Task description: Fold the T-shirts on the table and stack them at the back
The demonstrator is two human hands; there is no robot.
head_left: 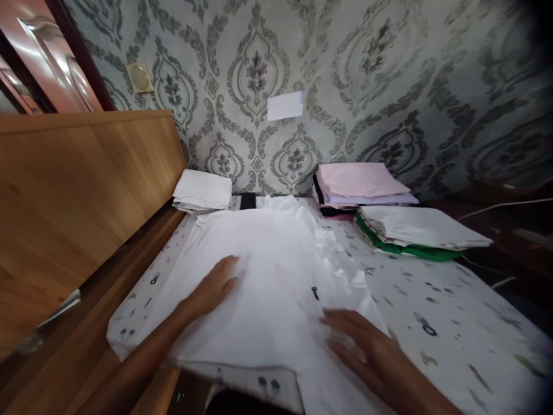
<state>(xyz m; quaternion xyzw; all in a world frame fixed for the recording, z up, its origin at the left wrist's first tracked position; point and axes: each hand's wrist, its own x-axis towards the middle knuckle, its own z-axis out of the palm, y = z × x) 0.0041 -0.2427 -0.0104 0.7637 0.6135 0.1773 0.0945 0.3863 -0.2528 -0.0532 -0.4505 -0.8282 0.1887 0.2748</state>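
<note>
A white garment (263, 288) lies spread out over a patterned cloth, with ruffles along its right side and a small dark mark right of its middle. My left hand (213, 288) is on the left part of the garment, fingers apart and holding nothing. On the lower right of the garment, my right hand (358, 343) is slightly blurred, its fingers spread and nothing between them. Whether its fingertips touch the fabric is hard to tell.
Folded white cloths (203, 189) sit at the back left, near a small black object (247, 200). Pink-topped folded cloths (360, 180) and a white-and-green stack (423, 227) lie at the back right. A wooden panel (86, 190) stands on the left.
</note>
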